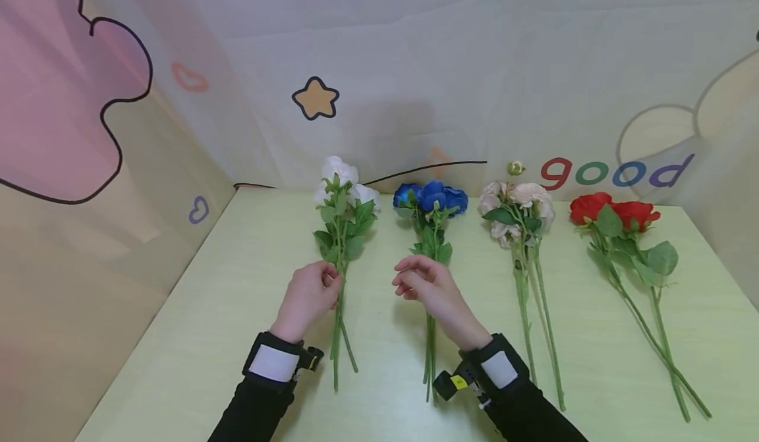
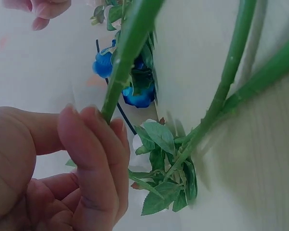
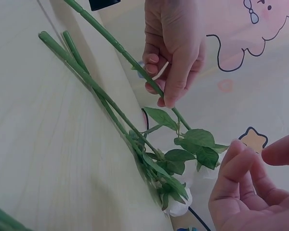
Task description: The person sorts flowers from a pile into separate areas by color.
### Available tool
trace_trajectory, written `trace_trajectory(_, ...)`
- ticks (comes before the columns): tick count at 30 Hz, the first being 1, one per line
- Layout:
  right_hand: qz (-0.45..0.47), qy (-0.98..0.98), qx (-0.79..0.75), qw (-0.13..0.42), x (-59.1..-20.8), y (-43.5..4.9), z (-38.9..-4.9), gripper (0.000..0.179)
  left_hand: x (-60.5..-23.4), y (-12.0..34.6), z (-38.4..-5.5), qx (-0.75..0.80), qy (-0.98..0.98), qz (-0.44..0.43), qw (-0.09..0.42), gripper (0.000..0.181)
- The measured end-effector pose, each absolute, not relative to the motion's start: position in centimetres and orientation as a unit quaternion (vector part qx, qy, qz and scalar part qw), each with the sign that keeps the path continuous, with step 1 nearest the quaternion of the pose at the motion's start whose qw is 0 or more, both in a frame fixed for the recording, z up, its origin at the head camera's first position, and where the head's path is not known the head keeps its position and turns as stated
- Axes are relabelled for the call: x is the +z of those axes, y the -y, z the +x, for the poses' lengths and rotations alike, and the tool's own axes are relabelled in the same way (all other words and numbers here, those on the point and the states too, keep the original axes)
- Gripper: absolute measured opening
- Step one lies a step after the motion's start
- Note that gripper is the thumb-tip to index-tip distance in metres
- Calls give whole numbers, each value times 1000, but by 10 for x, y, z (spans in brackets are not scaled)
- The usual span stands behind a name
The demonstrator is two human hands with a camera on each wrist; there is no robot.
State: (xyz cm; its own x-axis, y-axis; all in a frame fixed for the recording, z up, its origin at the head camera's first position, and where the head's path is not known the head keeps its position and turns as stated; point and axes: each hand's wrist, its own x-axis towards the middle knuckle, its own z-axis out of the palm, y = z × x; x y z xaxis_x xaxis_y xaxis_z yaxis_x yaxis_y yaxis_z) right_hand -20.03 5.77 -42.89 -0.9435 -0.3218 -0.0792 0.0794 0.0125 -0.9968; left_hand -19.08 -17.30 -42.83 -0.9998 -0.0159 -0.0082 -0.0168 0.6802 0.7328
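Observation:
My left hand (image 1: 305,300) pinches one green stem (image 2: 127,57) of the white artificial roses (image 1: 340,169) between thumb and fingers. In the right wrist view that stem is raised off the table, while other stems (image 3: 103,98) from the white bunch lie on it. My right hand (image 1: 435,294) hovers over the stems of the blue flowers (image 1: 433,196), fingers loosely bent. Nothing is between its thumb and fingers in the right wrist view, where the hand (image 3: 250,190) appears at lower right. Green leaves (image 2: 159,144) sit below the white blooms.
Pale pink flowers (image 1: 530,195) and red roses (image 1: 634,215) lie to the right on the pale wooden table (image 1: 225,336), their stems toward me. A small bud (image 1: 516,168) is at the back. Behind hangs a printed cloth (image 1: 403,53) with a star and the word "good".

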Motion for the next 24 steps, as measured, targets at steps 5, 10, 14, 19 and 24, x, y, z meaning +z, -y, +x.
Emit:
trace_trajectory(5,-86,-700,-695,142,-430,-58,-201,25,-428,171,-187,398,-917,-12,6,13)
trace_trajectory(10,-91,-699,-695,142,-430,-58,-201,26,-427,169,-185,393,-920,-5,-2,12)
trace_trajectory(14,-95,-698,-696,141,-430,-58,-201,24,-433,168,-189,361,-932,-5,0,12)
trace_trajectory(19,-96,-698,-696,141,-431,-59,-202,23,-446,167,-194,310,-951,-7,22,14)
trace_trajectory(24,-94,-698,-696,141,-431,-59,-202,25,-449,166,-193,299,-954,-8,26,16)
